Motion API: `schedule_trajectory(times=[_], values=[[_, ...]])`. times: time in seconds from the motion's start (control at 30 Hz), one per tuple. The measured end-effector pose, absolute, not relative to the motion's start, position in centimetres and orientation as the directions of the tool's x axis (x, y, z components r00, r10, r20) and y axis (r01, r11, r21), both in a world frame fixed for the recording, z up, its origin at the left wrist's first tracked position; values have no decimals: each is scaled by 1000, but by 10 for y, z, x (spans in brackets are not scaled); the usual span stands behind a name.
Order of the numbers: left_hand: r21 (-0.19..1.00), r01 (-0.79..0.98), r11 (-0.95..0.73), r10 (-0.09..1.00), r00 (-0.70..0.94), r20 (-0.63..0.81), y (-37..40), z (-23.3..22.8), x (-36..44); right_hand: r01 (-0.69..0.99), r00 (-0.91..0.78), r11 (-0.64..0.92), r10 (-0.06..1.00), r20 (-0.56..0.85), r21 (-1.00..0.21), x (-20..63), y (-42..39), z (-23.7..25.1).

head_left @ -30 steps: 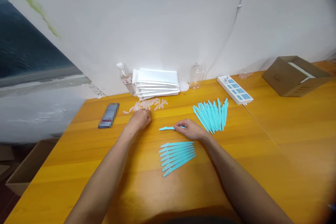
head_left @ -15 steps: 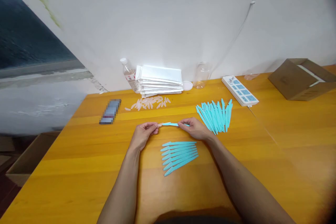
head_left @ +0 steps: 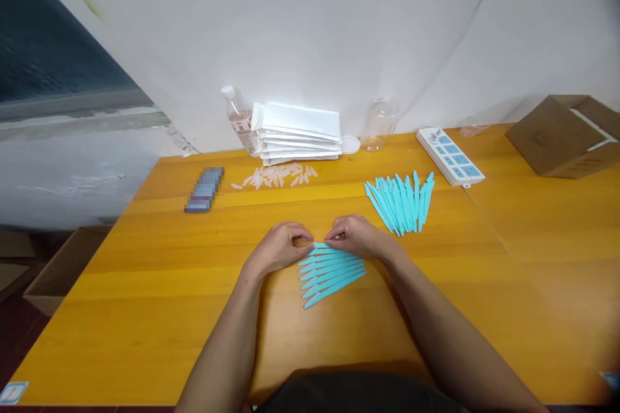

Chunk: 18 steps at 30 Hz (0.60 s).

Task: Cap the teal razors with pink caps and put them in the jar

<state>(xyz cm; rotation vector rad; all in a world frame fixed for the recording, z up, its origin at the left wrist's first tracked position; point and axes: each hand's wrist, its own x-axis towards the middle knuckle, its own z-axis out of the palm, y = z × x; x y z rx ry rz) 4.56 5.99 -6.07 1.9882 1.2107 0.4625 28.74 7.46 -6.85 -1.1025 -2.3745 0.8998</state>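
Observation:
My left hand and my right hand meet over the far end of a neat row of turquoise plastic sticks on the wooden table. Both pinch one turquoise stick between their fingertips, low over that row. Its left tip is hidden by my left fingers. A larger fanned pile of turquoise sticks lies just right of my right hand. Several small pale caps are scattered farther back.
A stack of white packets, a clear bottle, a clear jar with a white lid and a power strip line the wall. A phone lies left, a cardboard box right.
My left hand left the pale caps and joined my right at the stick's left end. Both hands then brought the stick nearer, down to the neat row.

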Motion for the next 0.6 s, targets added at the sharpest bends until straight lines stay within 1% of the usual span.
schedule_trajectory(times=[0.07, 0.1, 0.13, 0.2, 0.27, 0.33, 0.37, 0.43, 0.6], values=[[671, 617, -411, 845, 535, 26, 58, -61, 53, 581, -595, 452, 803, 26, -677, 290, 75, -67], [634, 621, -461, 828, 558, 55, 57, -61, 57, 622, -541, 416, 841, 20, -663, 293, 77, -66], [603, 621, -501, 807, 586, 67, 55, -62, 62, 685, -445, 363, 895, 32, -631, 296, 79, -64], [555, 604, -573, 752, 656, 63, 50, -64, 71, 832, -159, 179, 984, 83, -525, 306, 83, -62], [532, 561, -634, 680, 732, 39, 43, -66, 79, 913, 116, -68, 989, 94, -403, 319, 88, -59], [528, 506, -682, 604, 797, 15, 35, -68, 84, 919, 270, -251, 963, 19, -304, 332, 92, -57], [528, 482, -699, 574, 819, 11, 32, -68, 86, 916, 300, -297, 953, -30, -269, 337, 93, -57], [529, 445, -723, 531, 848, 11, 26, -68, 85, 916, 313, -328, 945, -99, -231, 343, 95, -57], [520, 396, -757, 450, 893, -24, 14, -61, 77, 917, 306, -332, 941, -147, -220, 338, 97, -62]])
